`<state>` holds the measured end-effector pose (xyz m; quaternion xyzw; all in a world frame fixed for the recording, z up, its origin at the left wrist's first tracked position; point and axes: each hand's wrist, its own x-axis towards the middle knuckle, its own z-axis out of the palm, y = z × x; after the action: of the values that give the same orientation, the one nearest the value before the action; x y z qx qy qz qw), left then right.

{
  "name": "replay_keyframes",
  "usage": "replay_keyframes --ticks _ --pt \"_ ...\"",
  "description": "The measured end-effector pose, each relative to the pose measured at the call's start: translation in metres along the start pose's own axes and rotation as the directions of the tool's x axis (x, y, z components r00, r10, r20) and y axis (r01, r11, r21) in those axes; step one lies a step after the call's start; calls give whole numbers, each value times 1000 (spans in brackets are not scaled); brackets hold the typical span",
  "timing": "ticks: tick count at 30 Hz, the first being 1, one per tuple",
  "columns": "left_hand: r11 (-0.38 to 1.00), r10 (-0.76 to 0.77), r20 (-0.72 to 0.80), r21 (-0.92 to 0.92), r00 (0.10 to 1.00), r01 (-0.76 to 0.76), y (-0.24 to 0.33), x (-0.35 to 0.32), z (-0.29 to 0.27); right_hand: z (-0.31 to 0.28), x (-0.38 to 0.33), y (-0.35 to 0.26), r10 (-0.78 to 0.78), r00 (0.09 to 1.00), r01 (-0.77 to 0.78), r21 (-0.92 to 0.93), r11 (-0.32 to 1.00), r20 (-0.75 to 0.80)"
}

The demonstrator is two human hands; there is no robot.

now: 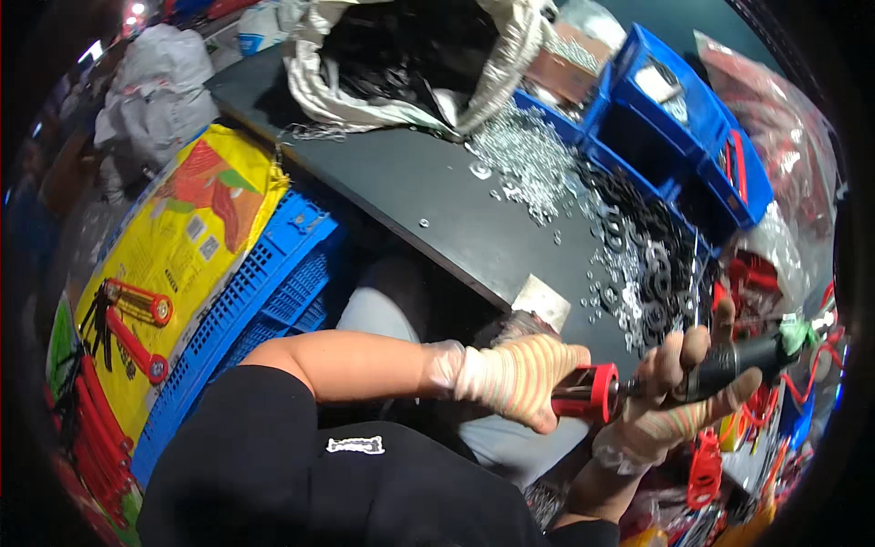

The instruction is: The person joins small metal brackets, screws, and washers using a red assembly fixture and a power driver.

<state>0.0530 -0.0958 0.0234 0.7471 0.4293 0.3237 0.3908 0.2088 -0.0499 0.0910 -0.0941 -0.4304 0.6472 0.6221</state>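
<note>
My left hand (519, 378), in a striped knit glove, grips the red end (592, 394) of a red-and-black tool at the table's near edge. Beside it my right hand (679, 401), also gloved with bare fingertips, wraps around the tool's black shaft (729, 363), which points right. Both hands are shut on the same piece. Just beyond them lie piles of black rubber rings (652, 264) and small silver washers (529, 159) spread over the dark table (410, 182).
Blue bins (674, 137) line the table's far right. An open white sack (410, 64) of black parts sits at the back. To my left stands a blue crate (264, 292) under a yellow sack (173, 264) holding red-and-black finished tools (128, 319). Red parts in bags crowd the right.
</note>
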Motion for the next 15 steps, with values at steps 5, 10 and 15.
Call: replay_keyframes --ticks 5,10,15 --pt "997 -1 134 79 991 -10 36 -41 -52 -30 16 -51 195 978 -203 113 973 80" --pt "486 -84 -166 854 982 186 -4 -128 -185 -175 101 -51 -82 978 -78 -700 710 -192" --pt "-21 -588 -573 717 571 697 -103 -357 -233 -303 132 -42 -265 953 36 -926 -376 145"
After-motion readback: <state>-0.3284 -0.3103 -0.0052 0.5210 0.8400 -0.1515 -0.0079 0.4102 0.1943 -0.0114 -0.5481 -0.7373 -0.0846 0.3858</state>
